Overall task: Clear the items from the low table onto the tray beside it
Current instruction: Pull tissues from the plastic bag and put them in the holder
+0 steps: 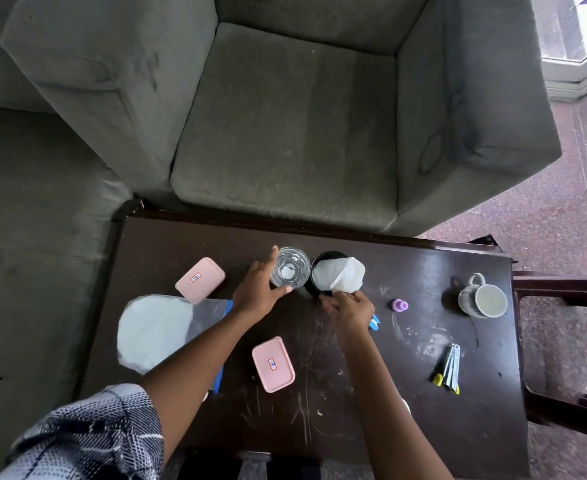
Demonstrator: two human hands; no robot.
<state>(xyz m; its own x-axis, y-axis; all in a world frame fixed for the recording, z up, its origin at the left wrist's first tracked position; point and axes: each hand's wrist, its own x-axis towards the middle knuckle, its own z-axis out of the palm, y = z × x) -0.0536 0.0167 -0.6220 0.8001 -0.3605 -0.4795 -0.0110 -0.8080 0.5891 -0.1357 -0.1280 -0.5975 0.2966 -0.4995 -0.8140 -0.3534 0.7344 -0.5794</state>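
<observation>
On the dark low table (337, 393) stands a clear drinking glass (290, 271). My left hand (257, 292) wraps around its left side, with the thumb on the near rim. Beside the glass is a black cup (316, 261) stuffed with crumpled white paper (340, 273), and my right hand (349, 311) pinches the paper's near edge. Two pink lidded boxes (200, 280) (273, 364) lie flat on the table. A bag of white powder (153, 332) sits at the left. A purple cap (399, 305), a mug (482, 299) and some sachets (448, 368) lie to the right. No tray is in view.
A grey armchair (285, 133) stands right behind the table's far edge, with a second sofa (25, 237) to the left. A dark wooden frame (562, 292) adjoins the table's right end. A small blue object (374, 322) peeks out under my right hand.
</observation>
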